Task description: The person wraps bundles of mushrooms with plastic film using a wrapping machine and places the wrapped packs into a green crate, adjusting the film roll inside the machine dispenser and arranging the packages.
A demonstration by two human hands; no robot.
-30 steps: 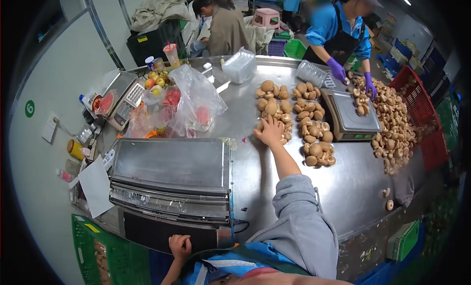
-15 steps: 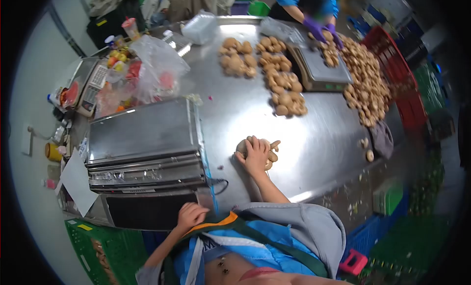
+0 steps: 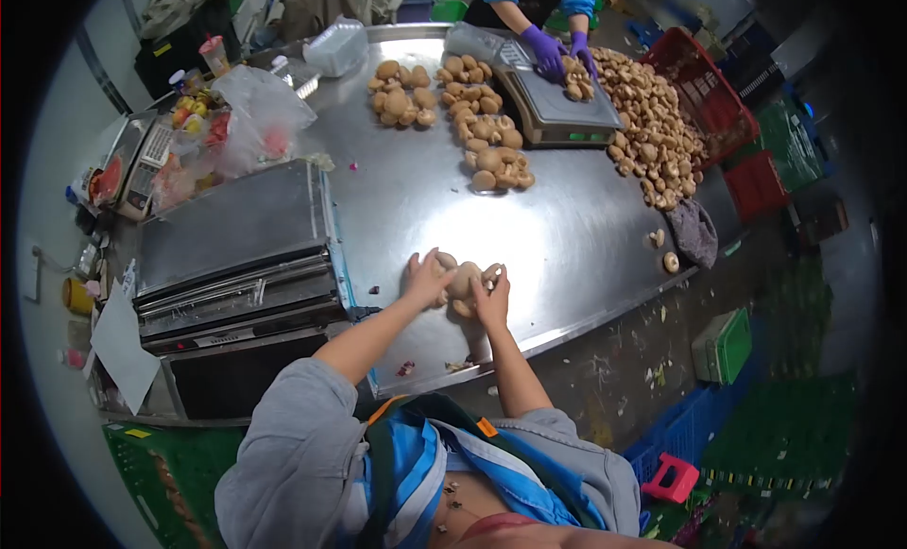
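A small cluster of brown-capped mushrooms (image 3: 464,279) lies on the metal table near its front edge. My left hand (image 3: 425,281) curls around the cluster's left side, thumb and fingers against the caps. At the right side, my right hand (image 3: 492,300) grips mushrooms with bent fingers; their stems are partly hidden. Farther back, sorted mushroom groups (image 3: 487,128) stand in rows, the closest one beyond my hands.
To the left sits a wrapping machine (image 3: 236,223), with a plastic bag (image 3: 260,119) behind it. Across the table, a co-worker's purple-gloved hands (image 3: 557,56) hold mushrooms over a scale (image 3: 567,110). A large mushroom heap (image 3: 652,124) spills from a red crate (image 3: 704,105).
My left hand has come from beside the machine to the mushroom cluster. My right hand has shifted from on top of the cluster to its right side. The camera view has turned.
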